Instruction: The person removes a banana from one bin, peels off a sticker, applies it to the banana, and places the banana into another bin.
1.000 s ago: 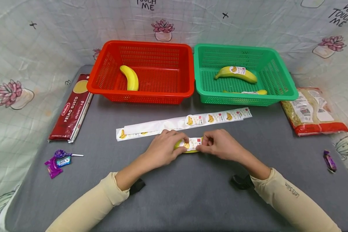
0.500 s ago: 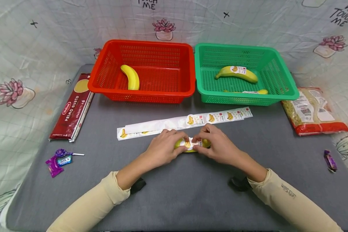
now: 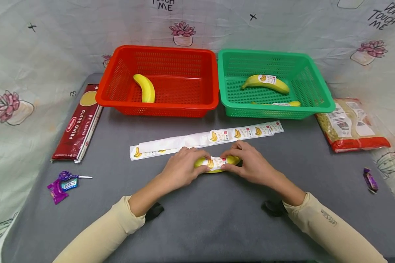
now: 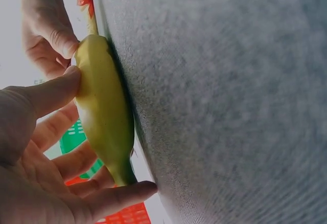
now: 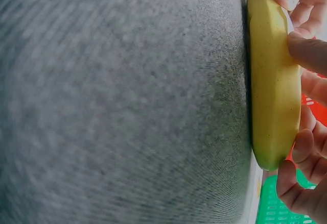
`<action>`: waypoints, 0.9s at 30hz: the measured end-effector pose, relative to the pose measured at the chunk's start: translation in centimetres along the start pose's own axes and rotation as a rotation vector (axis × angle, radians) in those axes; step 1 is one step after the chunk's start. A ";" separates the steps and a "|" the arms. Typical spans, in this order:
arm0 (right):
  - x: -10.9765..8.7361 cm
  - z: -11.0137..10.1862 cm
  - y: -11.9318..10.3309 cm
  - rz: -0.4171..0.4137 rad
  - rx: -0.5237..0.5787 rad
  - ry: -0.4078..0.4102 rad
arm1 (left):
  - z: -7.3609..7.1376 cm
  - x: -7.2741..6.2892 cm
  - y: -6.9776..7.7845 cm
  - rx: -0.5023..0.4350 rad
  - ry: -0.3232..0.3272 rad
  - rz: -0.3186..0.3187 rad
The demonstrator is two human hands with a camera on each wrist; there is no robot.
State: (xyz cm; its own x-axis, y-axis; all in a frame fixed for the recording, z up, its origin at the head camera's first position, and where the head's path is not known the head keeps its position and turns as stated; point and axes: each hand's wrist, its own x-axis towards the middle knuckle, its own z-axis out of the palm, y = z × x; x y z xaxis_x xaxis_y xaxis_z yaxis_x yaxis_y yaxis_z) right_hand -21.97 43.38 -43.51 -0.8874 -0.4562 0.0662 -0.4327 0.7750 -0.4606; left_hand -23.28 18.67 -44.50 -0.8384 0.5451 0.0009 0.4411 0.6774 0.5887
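A yellow banana (image 3: 211,170), greenish at one end, lies on the grey table in front of the person. A white label (image 3: 218,163) printed with bananas lies along its top. My left hand (image 3: 181,167) grips the banana's left part, thumb on the near side and fingers over the far side. On the right part, my right hand (image 3: 251,163) holds it, thumb and index finger at the label's right end. The left wrist view shows the banana's (image 4: 104,101) stem by the left little finger. In the right wrist view, the banana (image 5: 273,89) hides part of the fingers.
Behind lies a strip of banana labels (image 3: 191,141). A red basket (image 3: 161,111) holds one banana; a green basket (image 3: 276,112) holds two labelled ones. A spaghetti pack (image 3: 79,124) and sweets (image 3: 60,186) lie left; a clear bag (image 3: 352,126) and a wrapped sweet (image 3: 370,180), right.
My right hand has moved from the label's right end inward over it, then slightly back out, its index finger now raised and bent over the far edge. My left hand keeps its grip.
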 end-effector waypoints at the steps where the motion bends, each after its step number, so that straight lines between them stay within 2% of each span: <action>1: 0.1 0.1 -0.1 -0.007 0.005 -0.003 | 0.0 -0.1 -0.1 -0.004 0.004 -0.005; 6: 0.9 0.3 -0.3 -0.047 0.025 -0.019 | -0.3 -0.6 -0.6 -0.016 0.024 -0.026; 9: 1.4 -0.2 -0.4 -0.069 0.033 -0.057 | -0.5 -0.7 -0.6 -0.018 0.031 -0.032; 12: 1.9 -1.6 -0.1 -0.087 0.063 -0.084 | -0.6 -0.7 -0.6 -0.017 0.041 -0.024; 14: 2.3 -3.4 0.4 -0.072 0.082 -0.058 | -0.6 -0.6 -0.6 -0.016 0.048 -0.018; 17: 2.5 -7.5 1.6 0.035 0.082 0.076 | -0.6 -0.6 -0.6 -0.017 0.054 -0.006; 20: 2.3 -12.7 4.0 0.212 0.079 0.229 | -0.6 -0.6 -0.5 -0.024 0.053 0.003; 24: 1.0 -19.1 9.2 0.463 0.209 0.294 | -0.4 -0.5 -0.4 -0.023 0.059 0.018; 27: -1.0 -22.3 13.4 0.647 0.375 0.303 | -0.2 -0.3 -0.4 -0.023 0.067 0.036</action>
State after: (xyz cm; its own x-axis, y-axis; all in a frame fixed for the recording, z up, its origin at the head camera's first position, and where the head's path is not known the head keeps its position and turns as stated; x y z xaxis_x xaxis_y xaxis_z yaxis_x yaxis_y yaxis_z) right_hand -30.48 64.00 -29.99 -0.9716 0.2128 -0.1030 0.2160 0.6217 -0.7529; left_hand -23.22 18.13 -44.54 -0.8418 0.5344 0.0761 0.4649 0.6461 0.6054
